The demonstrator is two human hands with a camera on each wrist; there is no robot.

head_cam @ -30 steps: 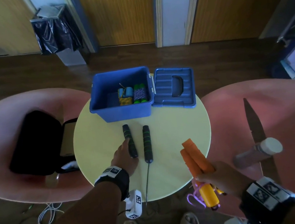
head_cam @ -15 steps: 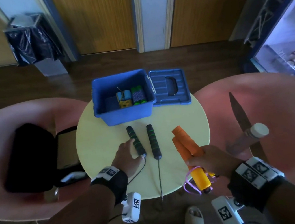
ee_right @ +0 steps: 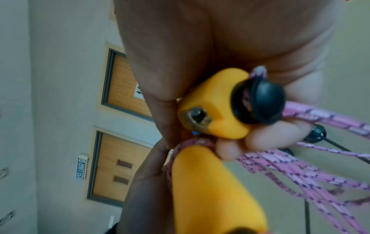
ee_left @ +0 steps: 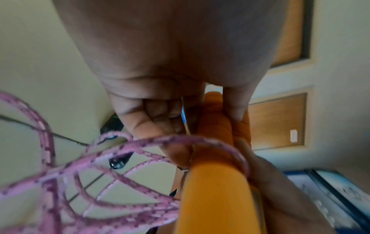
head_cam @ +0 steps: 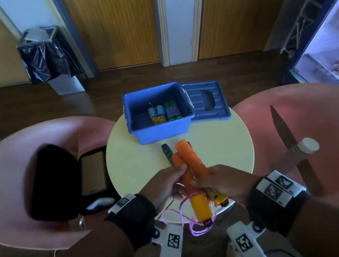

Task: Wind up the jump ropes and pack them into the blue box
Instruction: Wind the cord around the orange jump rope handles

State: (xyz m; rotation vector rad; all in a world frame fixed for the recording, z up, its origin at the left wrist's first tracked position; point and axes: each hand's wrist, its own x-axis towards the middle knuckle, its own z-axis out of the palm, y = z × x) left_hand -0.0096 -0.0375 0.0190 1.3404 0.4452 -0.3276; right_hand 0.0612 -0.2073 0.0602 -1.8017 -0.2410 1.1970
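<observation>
Low in the middle of the head view, both hands hold the orange jump rope handles (head_cam: 188,165) above the near edge of the round yellow desk (head_cam: 139,171). The left hand (head_cam: 165,185) has its fingers curled round the left handle, thumb on top; the right hand (head_cam: 222,183) grips the other handle. The pink rope (head_cam: 190,223) hangs in loose loops below the handles, and one loop circles the handle in the left wrist view. Behind the handles a black-and-green jump rope (head_cam: 167,153) lies on the desk. Further up, the blue box (head_cam: 160,133) stands open with two wound ropes (head_cam: 165,112) inside, its lid (head_cam: 206,103) lying flat to the right.
</observation>
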